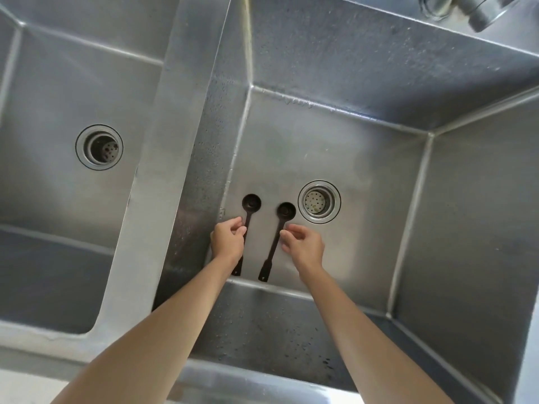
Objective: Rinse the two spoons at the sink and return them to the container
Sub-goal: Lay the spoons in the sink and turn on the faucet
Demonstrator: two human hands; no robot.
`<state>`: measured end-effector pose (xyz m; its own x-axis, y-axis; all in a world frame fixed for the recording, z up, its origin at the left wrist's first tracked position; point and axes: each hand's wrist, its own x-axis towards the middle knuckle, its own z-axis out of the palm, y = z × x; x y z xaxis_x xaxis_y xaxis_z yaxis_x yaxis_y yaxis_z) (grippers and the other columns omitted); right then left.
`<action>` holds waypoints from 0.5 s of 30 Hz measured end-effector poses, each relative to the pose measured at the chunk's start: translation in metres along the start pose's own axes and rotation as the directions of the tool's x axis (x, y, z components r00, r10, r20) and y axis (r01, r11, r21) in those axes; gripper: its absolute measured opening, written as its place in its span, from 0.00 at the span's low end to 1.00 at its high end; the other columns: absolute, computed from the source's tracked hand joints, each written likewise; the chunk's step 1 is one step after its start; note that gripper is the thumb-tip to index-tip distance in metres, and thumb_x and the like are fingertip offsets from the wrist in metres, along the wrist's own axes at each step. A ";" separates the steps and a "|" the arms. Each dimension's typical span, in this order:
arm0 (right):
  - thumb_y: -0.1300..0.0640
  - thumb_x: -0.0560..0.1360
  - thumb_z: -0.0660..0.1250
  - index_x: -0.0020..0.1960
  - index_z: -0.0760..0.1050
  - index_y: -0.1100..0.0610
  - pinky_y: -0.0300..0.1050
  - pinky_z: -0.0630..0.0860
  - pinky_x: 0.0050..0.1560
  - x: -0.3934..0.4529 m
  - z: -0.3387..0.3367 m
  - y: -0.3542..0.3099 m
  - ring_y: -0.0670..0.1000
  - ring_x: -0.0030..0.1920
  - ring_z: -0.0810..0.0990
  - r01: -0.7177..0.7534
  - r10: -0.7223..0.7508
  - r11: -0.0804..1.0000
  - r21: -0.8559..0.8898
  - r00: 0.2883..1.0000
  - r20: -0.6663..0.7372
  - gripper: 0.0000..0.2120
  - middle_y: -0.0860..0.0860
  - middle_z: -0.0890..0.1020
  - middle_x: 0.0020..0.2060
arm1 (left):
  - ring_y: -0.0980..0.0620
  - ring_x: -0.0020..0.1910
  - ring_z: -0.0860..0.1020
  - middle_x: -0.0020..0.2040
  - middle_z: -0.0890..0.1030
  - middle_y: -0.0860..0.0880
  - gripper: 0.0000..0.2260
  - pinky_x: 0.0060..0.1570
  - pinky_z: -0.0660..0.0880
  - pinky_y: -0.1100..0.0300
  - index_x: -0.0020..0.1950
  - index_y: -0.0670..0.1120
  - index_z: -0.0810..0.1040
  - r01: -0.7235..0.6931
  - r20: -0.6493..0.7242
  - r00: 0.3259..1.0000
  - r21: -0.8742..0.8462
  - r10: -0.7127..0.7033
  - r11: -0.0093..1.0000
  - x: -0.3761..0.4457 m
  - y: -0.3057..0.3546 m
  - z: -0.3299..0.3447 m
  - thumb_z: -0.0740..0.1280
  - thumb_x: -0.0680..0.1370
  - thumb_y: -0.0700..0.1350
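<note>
Two dark, long-handled spoons lie side by side on the floor of the right sink basin [335, 147], bowls pointing away from me. My left hand [227, 242] hovers over the left spoon [250, 204], its curled fingertips just beside the handle and covering part of it. My right hand [303, 247] is just right of the right spoon [275, 243], fingers loosely curled and apart, their tips close to the handle. Neither spoon is lifted. No container is in view.
The right basin's drain strainer [319, 201] sits just right of the spoons. The faucet spout [484, 13] is at the top right, with no water running. A steel divider [163, 158] separates the left basin, which has its own drain [99, 147].
</note>
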<state>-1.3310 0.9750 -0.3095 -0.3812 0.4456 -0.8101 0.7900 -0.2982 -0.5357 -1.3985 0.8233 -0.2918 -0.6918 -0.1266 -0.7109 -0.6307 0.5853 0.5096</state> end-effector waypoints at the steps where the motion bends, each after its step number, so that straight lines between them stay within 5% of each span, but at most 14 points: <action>1: 0.62 0.75 0.75 0.58 0.83 0.60 0.40 0.84 0.43 -0.004 -0.003 -0.004 0.54 0.53 0.86 0.015 -0.015 1.000 0.002 1.000 0.000 0.11 0.55 0.86 0.49 | 0.49 0.61 0.80 0.64 0.81 0.44 0.18 0.59 0.72 0.62 0.69 0.42 0.76 -0.019 0.001 1.000 0.015 0.019 1.000 -0.003 0.003 -0.002 0.68 0.79 0.38; 7: 0.46 0.72 0.77 0.58 0.82 0.46 0.48 0.83 0.55 -0.043 -0.037 -0.058 0.47 0.52 0.85 0.183 -0.194 0.973 -0.139 0.979 -0.070 0.15 0.43 0.86 0.49 | 0.54 0.53 0.81 0.66 0.81 0.46 0.19 0.55 0.71 0.64 0.73 0.47 0.74 -0.249 0.070 0.967 0.056 0.245 0.967 -0.035 0.049 -0.019 0.65 0.81 0.45; 11: 0.45 0.72 0.76 0.63 0.81 0.45 0.45 0.76 0.65 -0.070 -0.066 -0.106 0.44 0.58 0.83 0.261 -0.280 0.950 -0.172 0.955 -0.096 0.20 0.41 0.85 0.52 | 0.52 0.64 0.79 0.74 0.72 0.52 0.21 0.58 0.72 0.68 0.75 0.50 0.71 -0.423 0.142 0.897 0.003 0.418 0.906 -0.059 0.101 -0.029 0.66 0.81 0.48; 15: 0.43 0.73 0.76 0.68 0.78 0.45 0.42 0.72 0.66 -0.092 -0.100 -0.155 0.43 0.62 0.80 0.353 -0.378 0.919 -0.173 0.915 -0.142 0.25 0.43 0.82 0.59 | 0.52 0.67 0.76 0.78 0.67 0.53 0.23 0.48 0.70 0.82 0.76 0.52 0.70 -0.538 0.166 0.828 -0.036 0.535 0.842 -0.079 0.161 -0.038 0.67 0.80 0.51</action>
<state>-1.3706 1.0649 -0.1280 -0.5791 0.6406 -0.5043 0.6746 0.0291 -0.7376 -1.4589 0.8973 -0.1346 -0.8524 0.3412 -0.3962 -0.1719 0.5326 0.8287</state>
